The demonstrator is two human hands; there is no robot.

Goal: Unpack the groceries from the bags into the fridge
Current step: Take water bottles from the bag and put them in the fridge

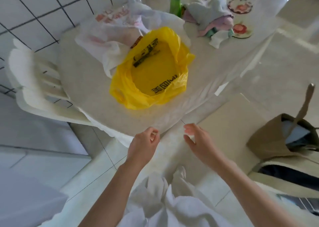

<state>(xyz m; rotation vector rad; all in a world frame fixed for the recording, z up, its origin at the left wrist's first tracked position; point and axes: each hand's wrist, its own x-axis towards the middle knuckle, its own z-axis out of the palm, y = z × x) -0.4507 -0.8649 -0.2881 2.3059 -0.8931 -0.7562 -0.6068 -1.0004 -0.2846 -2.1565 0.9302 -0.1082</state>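
A yellow plastic bag (151, 71) with black print lies open on the round table (89, 88), and I see nothing inside it. Behind it slumps a white plastic bag (110, 33) with red print; a brown-orange item (136, 42) peeks out at its mouth. My left hand (145, 144) hovers at the table's near edge with loosely curled fingers, holding nothing. My right hand (195, 138) is beside it, fingers relaxed and slightly bent, also holding nothing. Both hands are well short of the bags. No fridge is in view.
A white plastic chair (34, 81) stands at the table's left. A green bottle (175, 2), a heap of cloths (212, 18) and two flowered coasters (240, 30) sit at the back of the table. A brown bag (269, 138) rests on a seat at the right.
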